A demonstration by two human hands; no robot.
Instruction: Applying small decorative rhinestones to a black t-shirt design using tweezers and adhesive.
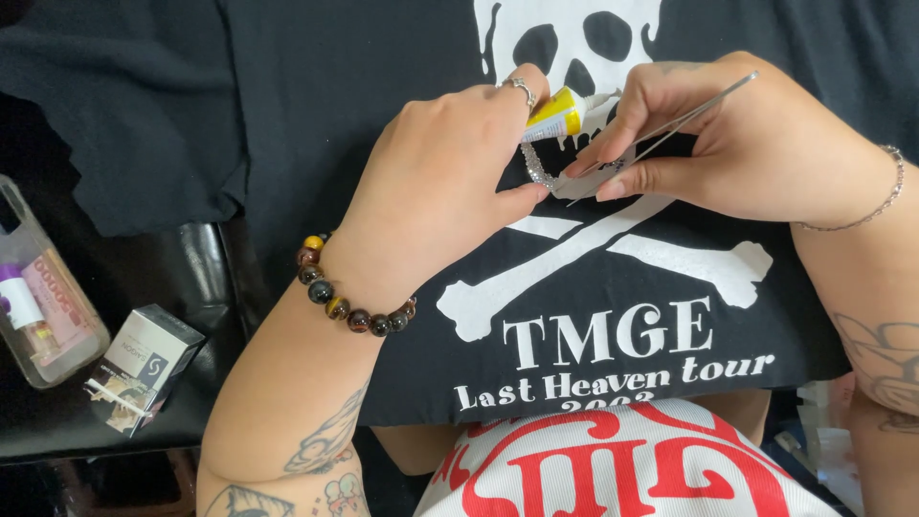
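Note:
My left hand (436,182) grips a small yellow and white glue tube (560,113), its nozzle pointing right. A short strip of small clear stones (536,170) curves just under the tube, between my two hands. My right hand (742,144) pinches thin metal tweezers (704,107) whose tips point down toward the strip. Both hands work over a black T-shirt (383,77) with a white skull and crossbones print (613,258). A beaded bracelet circles my left wrist, a thin chain my right.
At the left, on a dark surface, lie a clear pouch (43,297) with small items inside and a small open white box (144,378). A white cloth with red print (622,464) lies at the bottom, under the shirt's edge.

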